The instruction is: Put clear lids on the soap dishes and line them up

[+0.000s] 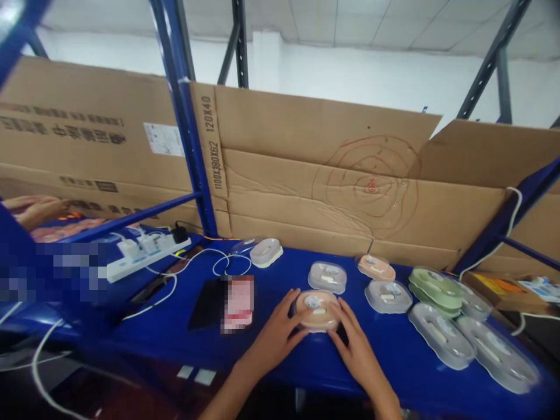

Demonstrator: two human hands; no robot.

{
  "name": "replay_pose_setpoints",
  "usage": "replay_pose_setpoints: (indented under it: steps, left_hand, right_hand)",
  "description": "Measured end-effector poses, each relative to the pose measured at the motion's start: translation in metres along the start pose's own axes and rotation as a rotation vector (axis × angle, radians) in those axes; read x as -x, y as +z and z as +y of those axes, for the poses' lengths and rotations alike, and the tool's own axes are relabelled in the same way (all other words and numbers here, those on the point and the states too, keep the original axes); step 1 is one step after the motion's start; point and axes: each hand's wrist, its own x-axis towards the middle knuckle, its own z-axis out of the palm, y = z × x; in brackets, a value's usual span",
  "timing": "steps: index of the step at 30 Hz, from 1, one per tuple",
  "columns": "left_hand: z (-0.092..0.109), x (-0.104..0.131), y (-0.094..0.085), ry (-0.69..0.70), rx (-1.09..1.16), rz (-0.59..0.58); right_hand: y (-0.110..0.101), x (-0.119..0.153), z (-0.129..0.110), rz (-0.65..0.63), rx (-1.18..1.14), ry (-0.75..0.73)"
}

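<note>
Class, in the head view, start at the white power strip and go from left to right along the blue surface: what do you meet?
White power strip → flat black object → left hand → peach container → right hand → pale clear-lidded container → green containers → brown cardboard box.

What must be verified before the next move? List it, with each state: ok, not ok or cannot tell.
1. Left hand holding the left side of the peach oval case: ok.
2. Right hand holding its right side: ok.
3. Clear lid over the peach case: ok, it covers the top.
4. Lid fully snapped down all round: cannot tell, the fingers hide parts of the rim.
5. Free room directly beyond the peach case: not ok, a whitish clear-lidded case sits close behind it.
6. White power strip away from both hands: ok, it lies well to the left.
</note>
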Motion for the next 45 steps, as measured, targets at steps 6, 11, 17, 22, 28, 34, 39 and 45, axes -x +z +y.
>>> replay_pose_setpoints:
  steps: [6, 11, 17, 22, 28, 34, 39, 45]
  left_hand:
    - [0.001, -0.001, -0.004, -0.053, 0.128, -0.114]
    - [0.003, -0.003, -0.008, -0.082, 0.157, -0.098]
    - [0.003, -0.005, -0.008, -0.141, 0.229, -0.062]
    - [-0.002, -0.002, -0.004, -0.122, 0.231, -0.027]
    - [-0.005, -0.002, 0.000, -0.128, 0.248, -0.006]
    - [0.002, 0.000, -0.003, -0.120, 0.199, -0.014]
    - [-0.008, -0.034, -0.038, -0.145, -0.190, -0.075]
    - [-0.075, -0.109, -0.078, -0.431, -0.405, -0.014]
  right_hand:
    - [-0.001, -0.001, -0.004, 0.021, -0.024, 0.046]
    - [-0.005, -0.003, -0.008, -0.010, -0.028, 0.037]
    - [-0.010, -0.004, -0.017, -0.078, 0.027, 0.006]
    - [-0.008, -0.004, -0.017, -0.097, 0.113, -0.054]
    - [-0.009, -0.003, -0.018, -0.074, 0.171, -0.130]
    - [-0.010, -0.004, -0.020, -0.074, 0.184, -0.129]
    - [-0.012, -0.005, -0.020, -0.081, 0.176, -0.116]
    - [-0.015, -0.014, -0.029, -0.050, 0.262, -0.163]
